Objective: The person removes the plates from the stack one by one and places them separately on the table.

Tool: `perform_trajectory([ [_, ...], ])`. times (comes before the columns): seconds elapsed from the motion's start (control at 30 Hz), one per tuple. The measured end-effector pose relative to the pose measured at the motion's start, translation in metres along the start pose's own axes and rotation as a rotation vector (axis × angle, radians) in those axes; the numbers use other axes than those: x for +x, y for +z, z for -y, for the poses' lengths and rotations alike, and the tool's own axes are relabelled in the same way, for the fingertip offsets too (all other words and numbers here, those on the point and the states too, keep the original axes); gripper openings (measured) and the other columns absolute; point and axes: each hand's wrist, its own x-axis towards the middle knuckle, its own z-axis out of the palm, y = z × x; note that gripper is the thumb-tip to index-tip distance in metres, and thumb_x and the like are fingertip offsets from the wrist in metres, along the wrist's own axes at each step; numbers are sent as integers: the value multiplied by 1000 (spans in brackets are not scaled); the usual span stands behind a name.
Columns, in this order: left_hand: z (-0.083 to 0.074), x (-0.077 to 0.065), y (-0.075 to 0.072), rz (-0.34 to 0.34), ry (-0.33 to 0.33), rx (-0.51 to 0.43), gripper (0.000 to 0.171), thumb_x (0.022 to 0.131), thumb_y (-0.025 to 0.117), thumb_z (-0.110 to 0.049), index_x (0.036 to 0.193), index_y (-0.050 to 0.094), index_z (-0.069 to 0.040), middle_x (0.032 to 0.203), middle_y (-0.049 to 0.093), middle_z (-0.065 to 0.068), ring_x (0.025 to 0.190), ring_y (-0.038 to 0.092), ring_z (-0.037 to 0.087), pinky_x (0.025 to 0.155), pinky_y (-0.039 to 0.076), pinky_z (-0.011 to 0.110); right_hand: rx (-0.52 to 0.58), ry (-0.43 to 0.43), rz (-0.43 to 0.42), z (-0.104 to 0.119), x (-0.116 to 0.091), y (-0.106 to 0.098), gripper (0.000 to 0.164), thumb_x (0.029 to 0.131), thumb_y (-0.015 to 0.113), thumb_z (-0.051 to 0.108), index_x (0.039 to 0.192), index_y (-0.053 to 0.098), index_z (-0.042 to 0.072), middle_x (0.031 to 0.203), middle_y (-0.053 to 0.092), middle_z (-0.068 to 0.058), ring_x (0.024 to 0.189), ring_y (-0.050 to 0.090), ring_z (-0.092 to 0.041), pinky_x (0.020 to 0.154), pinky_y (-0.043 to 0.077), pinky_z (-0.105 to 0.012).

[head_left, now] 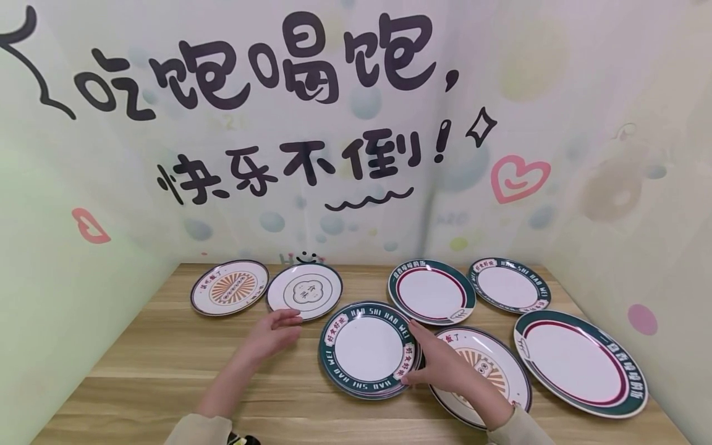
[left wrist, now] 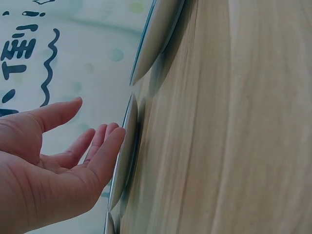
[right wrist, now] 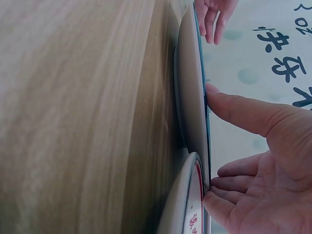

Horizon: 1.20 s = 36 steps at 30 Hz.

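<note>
A round plate with a green lettered rim [head_left: 367, 349] lies in the middle of the wooden table. My right hand [head_left: 445, 364] is at its right edge, fingers extended and thumb spread apart. In the right wrist view the thumb tip [right wrist: 213, 92] meets the rim, and the fingertips are right at the edge lower down. My left hand [head_left: 272, 337] hovers with fingers loosely extended by the front edge of a white plate with a small central emblem [head_left: 306, 292]. Nothing is between the left fingers and thumb [left wrist: 63, 114].
An orange sunburst plate [head_left: 230, 289] lies back left. A second sunburst plate [head_left: 500, 371] sits partly under my right forearm. Green-rimmed plates stand at the back [head_left: 434, 293], back right [head_left: 508, 285] and far right [head_left: 581, 364]. A lettered wall [head_left: 356, 235] borders the table [head_left: 167, 364].
</note>
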Motion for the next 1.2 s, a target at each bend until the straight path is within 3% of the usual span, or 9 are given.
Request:
perform_trajectory([
  [0.3,1,2,10,23,4,-44,48,93,62,1,137,47,11,136,54,32,110,66,27,97,58,39,3,-4,-2,1,-1,-1,101,73,89,24,154,34,1,162,31,-19,148,32,-42,119,32,-58],
  [0.73,2,3,25,52,11,19,47,90,67,0,133,52,10,132,60,29,102,69,19,92,60,37,-2,4,-1,1,-1,0,101,73,89,24,154,34,2,162,31,-19,148,32,-41,119,32,-58],
  [1.2,4,9,43,7,-19,99,51,83,74,-1,131,57,4,130,61,23,103,67,23,86,62,37,-8,9,-7,-1,1,2,100,73,89,24,154,34,1,162,30,-19,148,31,-41,119,32,-57],
])
